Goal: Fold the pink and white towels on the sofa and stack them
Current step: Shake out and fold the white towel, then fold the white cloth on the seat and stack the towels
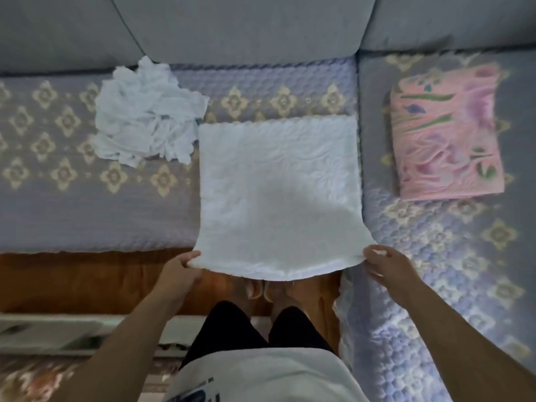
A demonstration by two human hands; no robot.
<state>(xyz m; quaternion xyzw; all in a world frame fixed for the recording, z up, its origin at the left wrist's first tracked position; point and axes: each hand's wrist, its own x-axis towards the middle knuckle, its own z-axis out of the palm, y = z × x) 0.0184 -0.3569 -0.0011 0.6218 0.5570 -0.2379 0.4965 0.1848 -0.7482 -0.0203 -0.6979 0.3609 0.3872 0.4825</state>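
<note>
Pinching the near corners of the white towel [277, 187], the left hand [179, 268] and right hand [385, 265] hold it flat on the sofa [87, 216]. Uneven lifting would likely skew the fold.

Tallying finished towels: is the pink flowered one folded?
Folded: the pink flowered towel lies as a neat rectangle on the sofa's quilted cover.

- A home living room — a grey sofa [249, 27] with padded back cushions fills the 12 o'clock side.
- A quilted floral seat cover [58, 181] lies on it.
- Wooden floor [87, 280] shows at 7 o'clock.
</note>
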